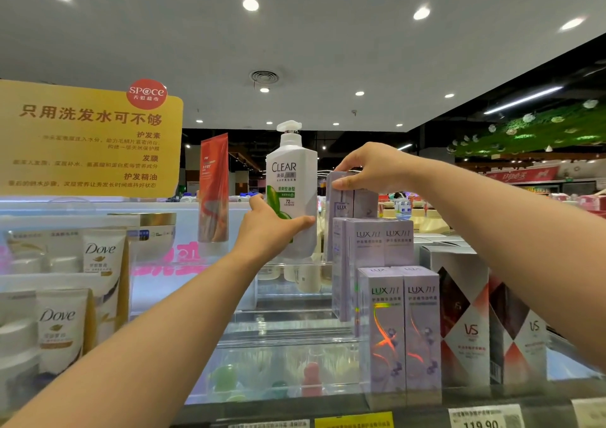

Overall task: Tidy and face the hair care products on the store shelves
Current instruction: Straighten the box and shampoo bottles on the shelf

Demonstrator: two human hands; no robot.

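on the far left i see dove tubes (98,252) standing on the stepped clear shelf (288,339), with a yellow sign (88,138) above them and a gold-lidded jar (157,230) just behind. a red tube (213,188) stands upright between the sign and the bottle i am handling.

my left hand (272,227) is wrapped around the lower half of the white clear shampoo bottle (292,181); the fingers close on its left edge and the thumb presses across the front, partly covering the green leaf print. the bottle is upright, label facing me, on the top tier, just beside the lux cartons.

my right hand (370,168) grips the top lux box (352,198) from above, fingers over its upper edge and thumb on the front face. that box sits on top of the stacked lux boxes (383,244), and more lux boxes (403,329) stand in front, a tier lower. my right forearm crosses over the vs cartons (465,322) at the far right, hiding part of them. price tags (485,417) line the shelf edge below.
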